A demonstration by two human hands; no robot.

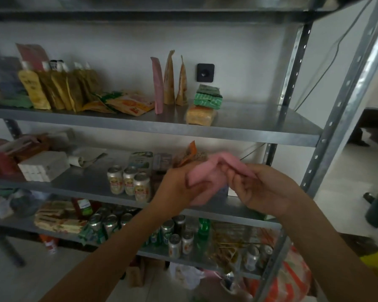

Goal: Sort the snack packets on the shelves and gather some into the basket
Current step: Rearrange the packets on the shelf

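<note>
The person stands at the metal rack holding one pink packet (205, 173) in front of the middle shelf (85, 184), stretched between both hands. The left hand (179, 190) has its fingers curled round the lower end and the right hand (264, 188) pinches the other end, so neither is open. I'd say this is the sorting step, with a packet in hand and waiting for a place. Its likely home is the upper shelf (260, 118), where one matching pink pouch (158, 86) stands upright beside two tan pouches (169, 83). That calls for a lift and setting it on end so it doesn't topple its neighbours. Up there too are two green packets (208, 98), stacked, with one yellow packet (200, 116) in front. Three cans (129, 182) cluster on the middle shelf. I can't make out a basket for certain.
</note>
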